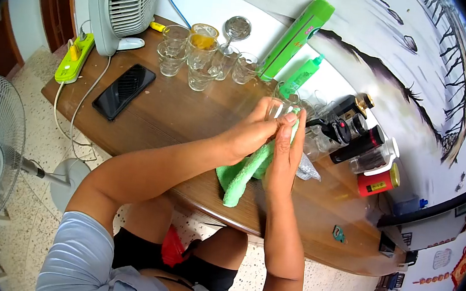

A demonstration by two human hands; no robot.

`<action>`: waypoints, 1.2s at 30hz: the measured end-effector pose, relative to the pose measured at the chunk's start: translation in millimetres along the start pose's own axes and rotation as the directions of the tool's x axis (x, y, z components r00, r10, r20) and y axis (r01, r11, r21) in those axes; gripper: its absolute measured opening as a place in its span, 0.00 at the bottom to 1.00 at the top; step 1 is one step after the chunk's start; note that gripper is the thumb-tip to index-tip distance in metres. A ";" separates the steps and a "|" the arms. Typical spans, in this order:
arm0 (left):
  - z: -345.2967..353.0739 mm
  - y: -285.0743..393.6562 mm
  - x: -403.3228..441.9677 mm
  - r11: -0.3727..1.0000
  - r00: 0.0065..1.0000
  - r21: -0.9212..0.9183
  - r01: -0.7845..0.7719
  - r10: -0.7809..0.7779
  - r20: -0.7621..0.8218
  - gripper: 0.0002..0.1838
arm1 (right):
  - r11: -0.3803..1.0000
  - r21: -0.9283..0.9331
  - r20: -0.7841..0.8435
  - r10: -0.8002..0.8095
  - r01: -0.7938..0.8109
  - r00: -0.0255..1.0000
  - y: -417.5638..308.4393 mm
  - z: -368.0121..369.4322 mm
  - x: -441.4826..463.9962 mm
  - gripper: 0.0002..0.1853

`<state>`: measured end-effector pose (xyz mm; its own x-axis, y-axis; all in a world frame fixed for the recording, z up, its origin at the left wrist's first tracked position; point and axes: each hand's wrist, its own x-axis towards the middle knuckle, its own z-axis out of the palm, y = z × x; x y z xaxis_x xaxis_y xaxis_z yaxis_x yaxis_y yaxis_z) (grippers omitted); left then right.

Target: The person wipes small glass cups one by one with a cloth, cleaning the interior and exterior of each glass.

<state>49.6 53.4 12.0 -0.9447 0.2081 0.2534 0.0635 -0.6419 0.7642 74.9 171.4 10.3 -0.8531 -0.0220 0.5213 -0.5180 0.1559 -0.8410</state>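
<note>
My left hand (250, 133) is closed around a clear drinking glass (275, 110), held tilted above the table. My right hand (288, 152) is closed on a green cloth (245, 176), pressing it against the side of the glass. The cloth hangs below both hands, its lower end near the tabletop. My fingers hide part of the glass. Behind my right wrist lies a crumpled silvery plastic wrapper (308, 169), partly covered.
On the wooden table (156, 137) stand several glasses (200, 76), a black phone (124, 92), a green box (300, 38), a green bottle (302, 76) and a red tin (375, 182). A table fan (130, 1) and a power strip (74, 61) are at the left.
</note>
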 end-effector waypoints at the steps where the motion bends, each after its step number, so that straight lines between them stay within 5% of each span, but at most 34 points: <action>1: -0.9 -3.6 1.9 0.998 0.998 0.003 -0.057 0.057 -0.004 0.26 | 0.996 0.069 0.048 0.048 -0.051 0.998 4.0 -0.7 1.2 0.42; 4: -19.6 -4.0 14.3 0.917 0.984 0.359 -0.173 0.179 0.018 0.31 | 0.955 0.270 0.165 0.076 -0.119 0.983 9.0 2.1 5.5 0.36; 7: -29.4 -2.0 22.7 0.867 0.978 0.463 -0.183 0.209 -0.006 0.36 | 0.952 0.220 0.212 0.167 -0.213 0.963 11.8 0.2 4.9 0.35; 8: -36.5 -5.2 29.1 0.845 0.958 0.477 -0.244 0.287 -0.019 0.45 | 0.942 0.242 0.192 0.189 -0.233 0.963 11.1 2.1 5.1 0.33; 11: -50.0 2.3 37.1 0.733 0.942 0.637 -0.241 0.335 -0.030 0.45 | 0.956 0.000 0.253 0.284 -0.294 0.925 17.1 -1.1 3.5 0.31; 15: -75.2 -7.7 52.3 0.464 0.837 0.840 -0.282 0.546 -0.021 0.43 | 0.940 -0.103 0.312 0.340 -0.324 0.887 23.9 1.5 1.3 0.22; 23: -106.8 -12.3 68.4 0.239 0.832 0.968 -0.079 0.550 -0.068 0.45 | 0.953 -0.199 0.377 0.291 -0.230 0.879 17.5 12.0 -7.1 0.21; 26: -105.2 -12.4 67.1 0.275 0.824 0.957 -0.091 0.560 -0.083 0.44 | 0.955 -0.206 0.386 0.280 -0.213 0.879 15.0 12.0 -7.8 0.21; 32: -110.2 -15.5 68.6 0.053 0.731 0.984 -0.171 0.676 0.090 0.42 | 0.958 -0.212 0.425 0.270 -0.196 0.864 12.7 13.2 -9.9 0.21; 36: -107.6 -10.6 63.8 -0.059 0.776 0.989 -0.136 0.614 0.144 0.40 | 0.958 -0.214 0.430 0.270 -0.193 0.862 9.0 14.2 -9.9 0.22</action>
<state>-46.0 -6.0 -43.7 -0.6478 -0.1269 0.7511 0.4430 0.7394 0.5070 77.8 159.0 -4.5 -0.9017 -0.4015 0.1603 -0.3182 0.3653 -0.8748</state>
